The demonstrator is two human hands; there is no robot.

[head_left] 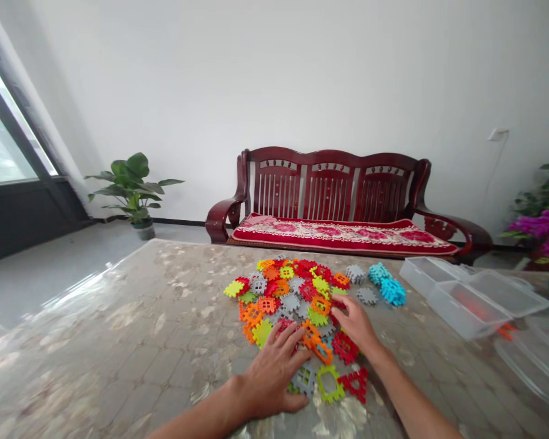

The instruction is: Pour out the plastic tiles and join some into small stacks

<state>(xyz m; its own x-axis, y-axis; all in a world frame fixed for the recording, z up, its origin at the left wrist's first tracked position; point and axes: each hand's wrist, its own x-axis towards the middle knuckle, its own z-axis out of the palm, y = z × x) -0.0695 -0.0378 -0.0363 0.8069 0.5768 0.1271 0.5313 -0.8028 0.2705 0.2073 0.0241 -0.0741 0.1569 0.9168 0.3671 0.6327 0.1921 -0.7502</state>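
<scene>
A heap of plastic interlocking puzzle pieces [290, 302] in red, orange, yellow-green and grey lies on the table in front of me. My left hand [277, 366] rests palm down over the near side of the heap, fingers spread. An orange piece [322, 352] lies just beyond its fingertips. At the heap's right side is my right hand [357, 323], thumb and forefinger apart and touching its edge; the other fingers are partly hidden. Near my wrists lie a yellow-green square frame piece [330, 384] and a red triangular piece [355, 384].
Blue pieces [392, 291] are stacked right of the heap, beside small groups of grey pieces [355, 274]. A clear plastic box [466, 311] with orange-red pieces inside stands at the right, its lid [535, 360] nearer me. Behind the patterned tablecloth [165, 335] is a wooden bench [329, 183].
</scene>
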